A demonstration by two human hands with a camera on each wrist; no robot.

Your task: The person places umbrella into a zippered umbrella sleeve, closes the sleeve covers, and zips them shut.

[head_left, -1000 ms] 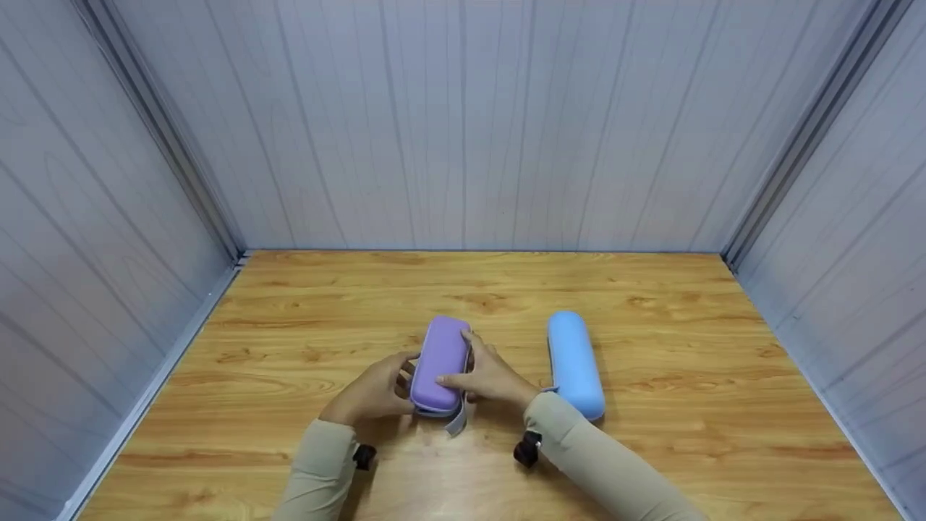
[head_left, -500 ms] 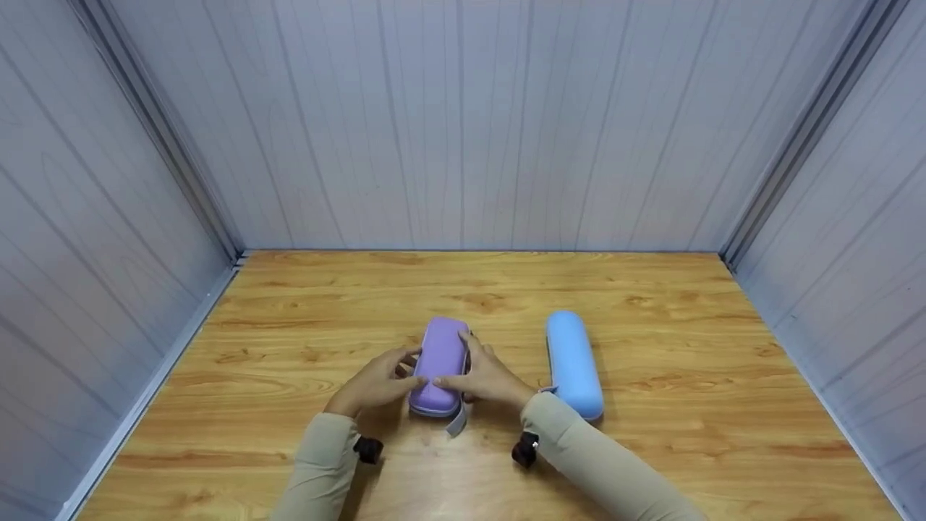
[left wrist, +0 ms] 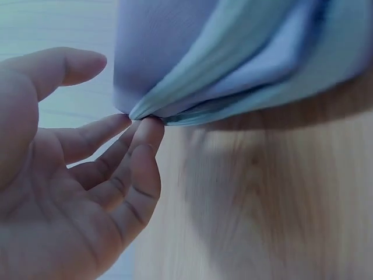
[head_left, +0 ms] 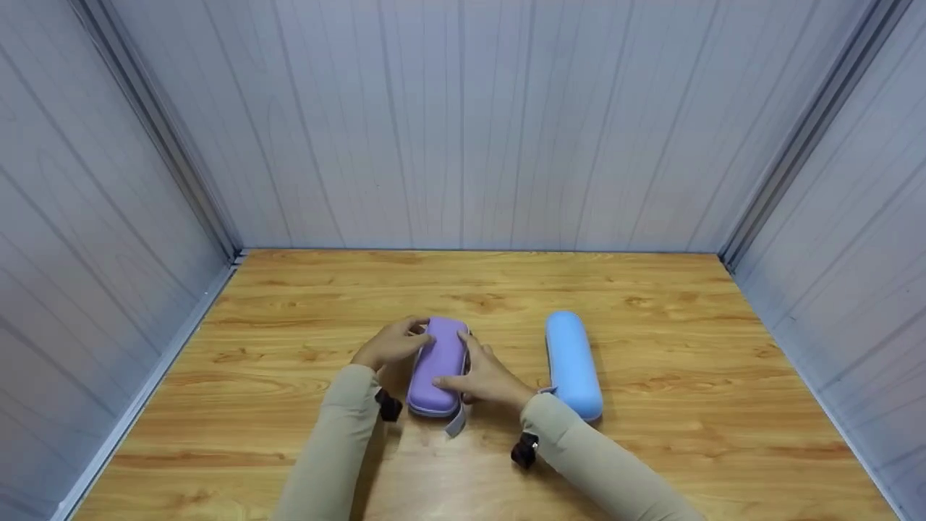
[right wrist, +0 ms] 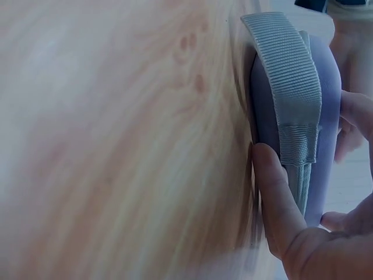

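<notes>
A purple, elongated, rounded zip case [head_left: 440, 369] is shown lying on a wood-grain tabletop [head_left: 289, 412], with a ribbed grey fabric strap [head_left: 457, 422] attached at its near right corner. The case is gripped along its right side between the thumb and fingers of the right hand [head_left: 488, 375]. At its far left edge, the seam is touched by the fingertips of the left hand [head_left: 394, 344], loosely spread; thumb contact cannot be determined. A light-blue, elongated, rounded case [head_left: 575, 365] is seen to its right, well apart. Pale, wood-patterned panels [head_left: 463, 123] are placed beyond it.
</notes>
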